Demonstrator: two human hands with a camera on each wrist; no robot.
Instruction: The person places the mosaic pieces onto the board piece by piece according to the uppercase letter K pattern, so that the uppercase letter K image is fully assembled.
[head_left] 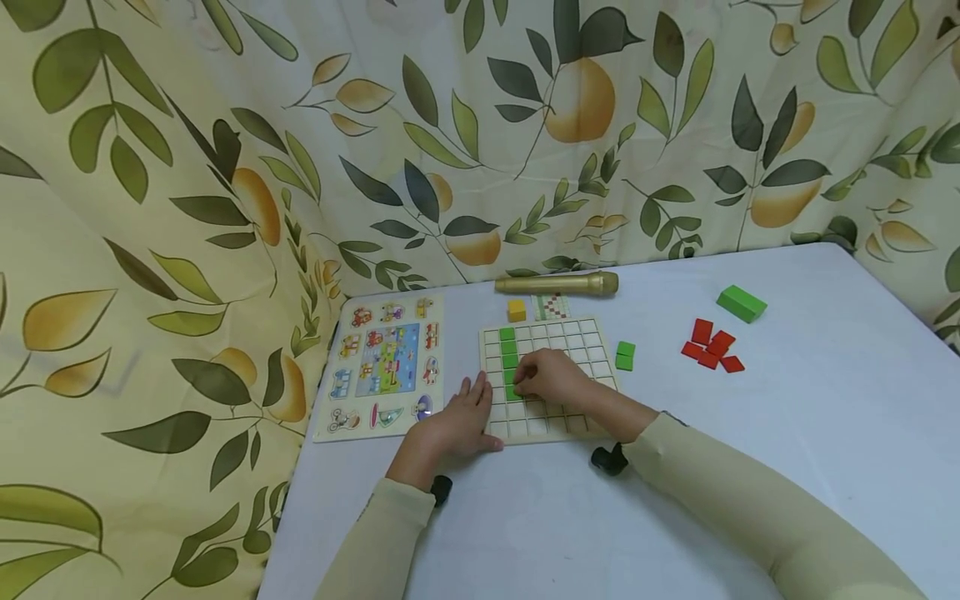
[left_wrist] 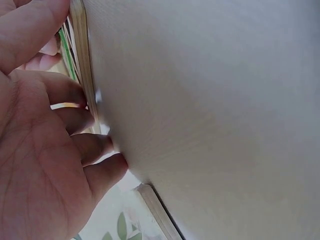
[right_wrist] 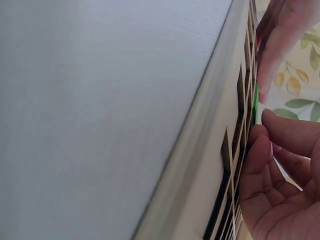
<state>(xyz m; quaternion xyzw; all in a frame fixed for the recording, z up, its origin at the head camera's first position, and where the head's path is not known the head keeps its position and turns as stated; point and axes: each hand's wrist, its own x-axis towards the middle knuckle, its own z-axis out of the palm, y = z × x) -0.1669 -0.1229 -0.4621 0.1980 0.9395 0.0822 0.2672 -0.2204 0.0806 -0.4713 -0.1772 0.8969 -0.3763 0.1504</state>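
Observation:
A white board with a grid of square cells (head_left: 555, 342) lies on the table, with a column of green square tiles (head_left: 508, 348) along its left side. At the lower end of that column, my right hand (head_left: 553, 379) pinches a green tile (right_wrist: 256, 100) between thumb and curled fingertips, close against the grid. My left hand (head_left: 461, 421) rests at the board's left edge, fingers extended and thumb near the bottom corner. In the left wrist view, the left fingers (left_wrist: 102, 145) touch the board's side and the cloth.
Left of the grid lies a picture puzzle board (head_left: 324, 421). Behind it are a yellow cube (head_left: 516, 311), a patterned card (head_left: 551, 307) and a gold microphone-shaped object (head_left: 558, 284). To the right are two green tiles (head_left: 625, 356), several red tiles (head_left: 708, 350) and a green block (head_left: 742, 303).

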